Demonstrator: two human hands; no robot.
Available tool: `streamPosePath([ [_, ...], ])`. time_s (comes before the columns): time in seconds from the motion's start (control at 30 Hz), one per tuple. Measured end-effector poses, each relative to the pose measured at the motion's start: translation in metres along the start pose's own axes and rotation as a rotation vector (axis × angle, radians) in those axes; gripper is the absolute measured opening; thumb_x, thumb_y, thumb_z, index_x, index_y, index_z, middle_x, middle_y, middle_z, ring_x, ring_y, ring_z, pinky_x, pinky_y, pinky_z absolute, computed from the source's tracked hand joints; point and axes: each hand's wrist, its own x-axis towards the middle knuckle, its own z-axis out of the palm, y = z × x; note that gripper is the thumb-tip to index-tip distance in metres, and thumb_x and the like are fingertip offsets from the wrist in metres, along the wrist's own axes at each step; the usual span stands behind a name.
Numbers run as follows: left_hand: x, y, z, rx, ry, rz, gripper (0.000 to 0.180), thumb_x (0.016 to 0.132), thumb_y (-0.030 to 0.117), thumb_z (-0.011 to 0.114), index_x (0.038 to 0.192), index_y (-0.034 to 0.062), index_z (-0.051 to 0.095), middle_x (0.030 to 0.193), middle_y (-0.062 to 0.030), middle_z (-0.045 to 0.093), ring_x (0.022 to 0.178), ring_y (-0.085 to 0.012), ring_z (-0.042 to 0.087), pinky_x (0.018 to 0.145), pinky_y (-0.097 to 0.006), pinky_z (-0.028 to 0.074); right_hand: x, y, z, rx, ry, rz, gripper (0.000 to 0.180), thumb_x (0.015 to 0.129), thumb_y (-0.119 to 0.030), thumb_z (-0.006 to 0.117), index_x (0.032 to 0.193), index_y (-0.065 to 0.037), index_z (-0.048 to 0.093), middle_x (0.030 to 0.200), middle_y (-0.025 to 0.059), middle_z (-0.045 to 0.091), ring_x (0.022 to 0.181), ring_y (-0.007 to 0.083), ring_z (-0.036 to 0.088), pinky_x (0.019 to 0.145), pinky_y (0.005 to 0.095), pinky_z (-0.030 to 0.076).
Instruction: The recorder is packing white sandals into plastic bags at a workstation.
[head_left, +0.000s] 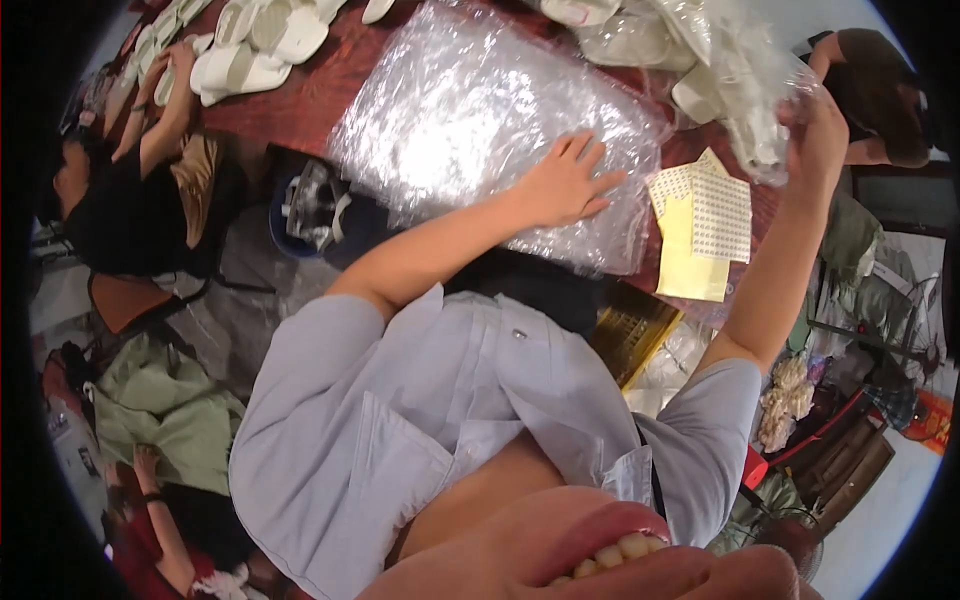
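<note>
Our left hand (562,187) lies spread on clear plastic (470,115). Our right hand (822,130) touches bagged slippers (735,90) — its grip we cannot tell.

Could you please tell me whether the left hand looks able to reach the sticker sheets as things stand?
Probably yes: the left hand lies spread on the clear plastic packaging, and the sticker sheets lie to its right, nothing standing between.
</note>
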Motion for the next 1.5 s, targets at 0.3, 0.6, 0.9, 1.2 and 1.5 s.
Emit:
streamPosePath([
  [0.3,-0.013,-0.002,-0.021,-1.166,0.215,-0.143,0.063,0.089,0.033,0.066,0.145,0.016,0.044,0.142,-0.0086,0.052,0.131,-0.0259,0.05,0.108,-0.04,0.042,-0.152,-0.05,0.121,-0.029,-0.812,-0.042,0.031,0.09,-0.002,0.062,0.121,-0.001,0.065,0.104,0.0103,0.071,0.094,0.0174,0.069,0.081,0.0316,0.053],
  [0.6,-0.01,-0.019,0.04,-0.143,0.3,-0.036,0.062,0.084,0.042,0.068,0.137,0.0174,0.051,0.132,-0.0116,0.059,0.115,-0.0321,0.06,0.101,-0.04,0.046,-0.132,0.039,0.039,-1.039,-0.825,-0.196,0.016,0.085,-0.005,0.063,0.097,-0.001,0.071,0.095,0.017,0.07,0.092,0.0349,0.065,0.081,0.0414,0.051],
  [0.9,-0.007,-0.012,0.006,-0.463,0.035,-0.076,0.059,0.089,0.038,0.064,0.139,0.0101,0.051,0.137,-0.0115,0.057,0.121,-0.0286,0.058,0.102,-0.041,0.045,-0.125,0.072,-0.006,-0.889,-0.67,0.13,0.024,0.08,-0.003,0.072,0.104,0.0,0.071,0.095,0.0079,0.069,0.093,0.0159,0.065,0.081,0.0304,0.049],
  [1.2,-0.004,-0.015,0.014,-0.252,0.294,0.21,0.058,0.099,0.042,0.044,0.146,0.0093,0.04,0.147,-0.0091,0.047,0.134,-0.0266,0.046,0.117,-0.045,0.03,-0.14,0.089,0.06,-0.574,-0.813,-0.235,0.071,0.077,0.008,0.066,0.142,-0.018,0.053,0.148,0.0107,0.047,0.136,0.0299,0.044,0.114,0.0403,0.035],
  [1.5,-0.015,-0.028,0.042,-0.686,0.037,-0.067,0.057,0.089,0.05,0.059,0.137,0.0184,0.052,0.135,-0.01,0.055,0.126,-0.029,0.05,0.11,-0.047,0.036,-0.111,0.11,0.126,-0.545,-1.017,-0.258,0.058,0.089,-0.003,0.061,0.145,-0.014,0.049,0.145,0.0156,0.049,0.133,0.0287,0.046,0.111,0.0361,0.038],
])
